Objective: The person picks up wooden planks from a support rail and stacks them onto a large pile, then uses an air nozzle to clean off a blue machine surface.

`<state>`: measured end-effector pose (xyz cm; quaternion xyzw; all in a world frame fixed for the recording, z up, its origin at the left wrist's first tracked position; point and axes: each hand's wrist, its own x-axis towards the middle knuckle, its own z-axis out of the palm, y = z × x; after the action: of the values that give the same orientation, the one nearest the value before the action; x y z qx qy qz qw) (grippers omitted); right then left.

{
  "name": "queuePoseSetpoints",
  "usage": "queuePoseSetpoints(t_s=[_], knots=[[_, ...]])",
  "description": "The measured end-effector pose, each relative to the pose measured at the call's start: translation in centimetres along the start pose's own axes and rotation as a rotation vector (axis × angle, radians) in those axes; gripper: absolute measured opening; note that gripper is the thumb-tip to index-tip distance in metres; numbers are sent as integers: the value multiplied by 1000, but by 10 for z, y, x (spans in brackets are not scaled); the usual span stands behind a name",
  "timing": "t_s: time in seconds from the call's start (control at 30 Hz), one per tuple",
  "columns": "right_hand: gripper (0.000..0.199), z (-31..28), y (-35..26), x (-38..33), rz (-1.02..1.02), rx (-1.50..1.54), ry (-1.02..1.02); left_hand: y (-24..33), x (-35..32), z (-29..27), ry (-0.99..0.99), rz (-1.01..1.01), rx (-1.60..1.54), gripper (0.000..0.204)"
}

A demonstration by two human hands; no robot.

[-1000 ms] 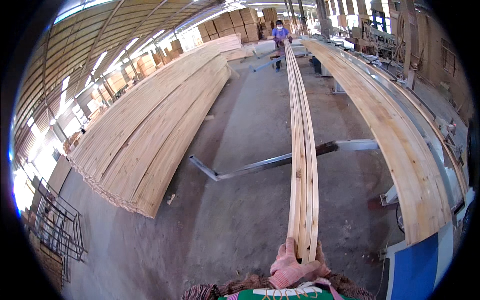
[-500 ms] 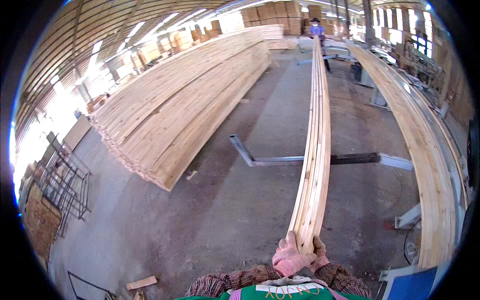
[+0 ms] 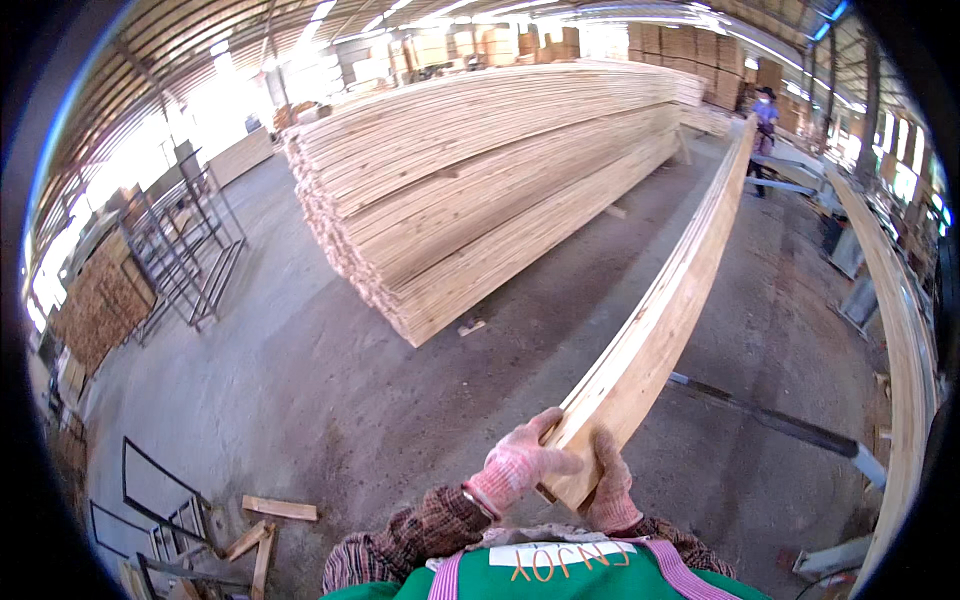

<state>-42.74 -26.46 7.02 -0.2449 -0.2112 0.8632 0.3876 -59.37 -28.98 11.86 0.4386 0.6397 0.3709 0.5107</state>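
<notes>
A bundle of long pale wooden boards (image 3: 655, 345) stretches away from me to the far right, where another person (image 3: 764, 115) stands at its other end. My left hand (image 3: 522, 462), in a pinkish work glove, grips the left side of the near end. On the right side of that same end, my gloved right hand (image 3: 610, 485) is closed round the boards. The bundle is tilted, its broad face turned to the right. Some of my fingers are hidden behind the wood.
To the left of the bundle lies a large stack of boards (image 3: 480, 200). A metal support arm (image 3: 780, 420) crosses beneath the held boards. More boards (image 3: 905, 350) lie along the right. Black metal frames (image 3: 195, 250) and wood scraps (image 3: 280, 508) are at the left.
My view has turned left, so the stack and the far person appear further right. The held boards have tilted and swung off the metal support arm towards the stack.
</notes>
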Motion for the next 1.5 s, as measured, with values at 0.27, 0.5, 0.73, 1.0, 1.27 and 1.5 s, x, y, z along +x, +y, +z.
queuePoseSetpoints(t_s=[0.27, 0.5, 0.73, 1.0, 1.27, 1.5], knots=[[82, 108, 31, 176, -8, -84, -35, 40, 86, -190, -40, -19, -156, 85], [62, 227, 64, 351, 72, 83, -134, 23, 173, -385, -52, 16, -330, 91], [64, 327, 110, 528, 75, -9, -47, 44, 269, -567, -136, -44, -511, 86], [52, 438, 178, 696, 112, -73, -74, 13, 364, -779, -110, -36, -448, 74], [70, 507, 261, 841, -12, -217, 99, -29, 412, -909, 130, 88, -674, 62], [75, 523, 278, 895, 51, -303, 171, -53, 439, -942, 291, 36, -945, 61]])
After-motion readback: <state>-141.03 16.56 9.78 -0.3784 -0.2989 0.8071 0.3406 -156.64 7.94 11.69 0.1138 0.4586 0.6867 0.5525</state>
